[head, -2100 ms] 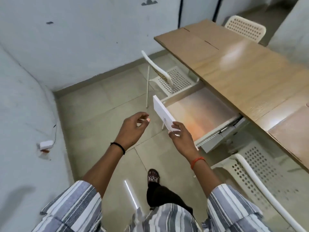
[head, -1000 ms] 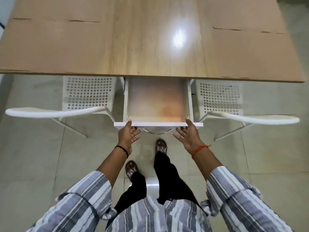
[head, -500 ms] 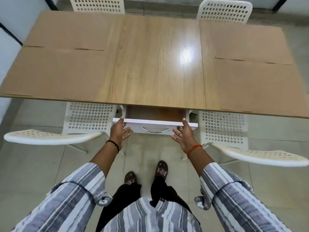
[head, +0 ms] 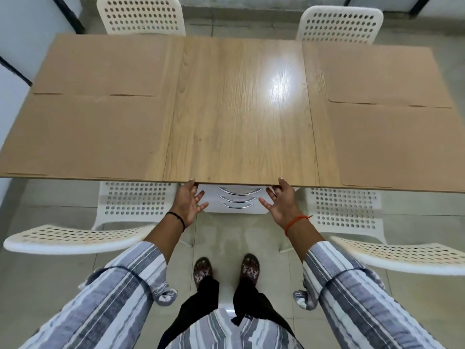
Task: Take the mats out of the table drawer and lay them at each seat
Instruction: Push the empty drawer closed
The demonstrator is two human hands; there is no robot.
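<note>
My left hand (head: 189,200) and right hand (head: 279,202), both splayed and holding nothing, flank the shut drawer (head: 236,201) straight ahead, 4 mats (head: 100,64) already laid.

I count four mats (head: 95,64) (head: 85,132) (head: 372,71) (head: 397,144) on the table (head: 239,109), two at each end; four white chairs (head: 141,15) (head: 339,23) (head: 75,238) (head: 402,253); three drawer handles (head: 239,190); two hands (head: 188,202) (head: 281,205).
</note>
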